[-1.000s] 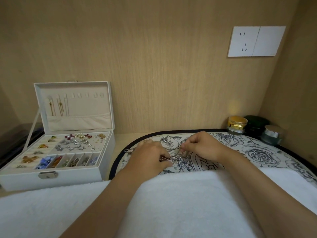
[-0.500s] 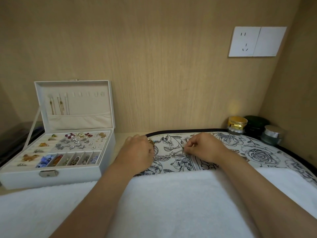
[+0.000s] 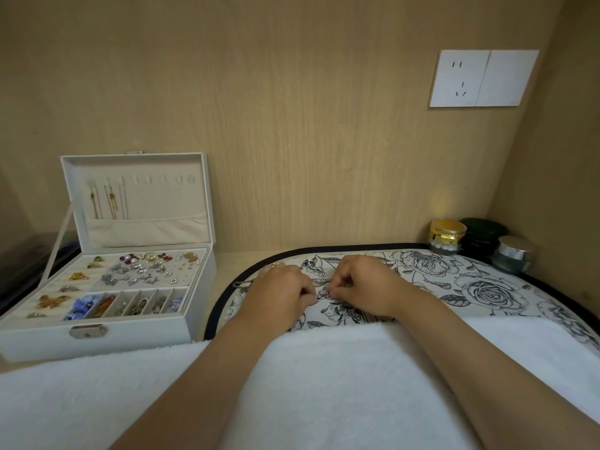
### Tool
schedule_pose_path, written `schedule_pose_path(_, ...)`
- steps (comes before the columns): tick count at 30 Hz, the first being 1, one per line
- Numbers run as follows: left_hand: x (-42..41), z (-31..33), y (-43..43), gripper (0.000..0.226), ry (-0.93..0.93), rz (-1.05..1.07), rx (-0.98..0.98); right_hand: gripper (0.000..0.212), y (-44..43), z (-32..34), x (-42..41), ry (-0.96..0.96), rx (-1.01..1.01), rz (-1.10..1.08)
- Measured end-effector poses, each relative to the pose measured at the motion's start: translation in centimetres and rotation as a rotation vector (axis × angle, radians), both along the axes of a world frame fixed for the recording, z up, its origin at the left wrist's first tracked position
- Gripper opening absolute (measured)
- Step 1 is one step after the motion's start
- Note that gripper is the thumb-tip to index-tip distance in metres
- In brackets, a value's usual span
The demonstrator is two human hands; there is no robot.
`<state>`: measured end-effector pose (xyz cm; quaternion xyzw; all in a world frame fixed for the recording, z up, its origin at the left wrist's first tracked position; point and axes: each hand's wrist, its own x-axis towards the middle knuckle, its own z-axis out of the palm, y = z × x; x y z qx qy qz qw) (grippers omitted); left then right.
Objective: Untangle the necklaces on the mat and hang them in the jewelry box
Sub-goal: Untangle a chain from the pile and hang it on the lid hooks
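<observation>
While the silvery necklace tangle sits mid-mat on the floral mat, both hands are curled onto it, left hand pinching one side and right hand the other. Jewelry box is open just left of the mat, with a few gold chains hanging in its lid.

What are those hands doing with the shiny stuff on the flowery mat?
A person's left hand and right hand both pinch a silver necklace on the floral mat, apparently teasing it apart. To the left, the white jewelry box stands open, with a few gold necklaces hanging inside its lid.
</observation>
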<state>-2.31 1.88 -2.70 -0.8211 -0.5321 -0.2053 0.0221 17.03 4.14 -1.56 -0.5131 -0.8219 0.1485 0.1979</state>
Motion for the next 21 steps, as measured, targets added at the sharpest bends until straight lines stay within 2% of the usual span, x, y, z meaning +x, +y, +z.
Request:
schedule_pose_path(2, 0.1, 0.1, -0.1, 0.013, -0.029, -0.001, 0.011, 0.008, 0.0, 0.0, -0.1, 0.014, -0.009, 0.005)
schedule_pose_path(4, 0.0, 0.2, -0.2, 0.009, -0.208, 0.001, 0.004, 0.009, -0.1, 0.0, -0.1, 0.129, -0.043, -0.006)
schedule_pose_path(7, -0.1, 0.7, -0.3, 0.006, -0.556, 0.027, -0.101, 0.013, -0.4, 0.2, -0.4, 0.402, -0.145, 0.01)
schedule_pose_path(10, 0.3, 1.4, -0.6, 0.009, -0.744, 0.0, -0.164, 0.016, -0.9, 0.5, -1.1, 0.642, -0.327, 0.096)
schedule_pose_path(12, 0.5, 1.9, -0.7, 0.012, -0.841, 0.001, -0.245, 0.019, -1.2, 0.9, -1.3, 0.681, -0.379, 0.11)
schedule_pose_path(16, 0.0, 2.3, -0.5, 0.018, -0.934, -0.025, -0.458, 0.032, -1.3, 1.7, -1.0, 0.609, -0.362, 0.102)
schedule_pose_path(21, -0.6, 2.4, -0.5, 0.009, -0.805, -0.003, -0.445, 0.041, -1.3, 1.6, -0.7, 0.55, -0.344, 0.106)
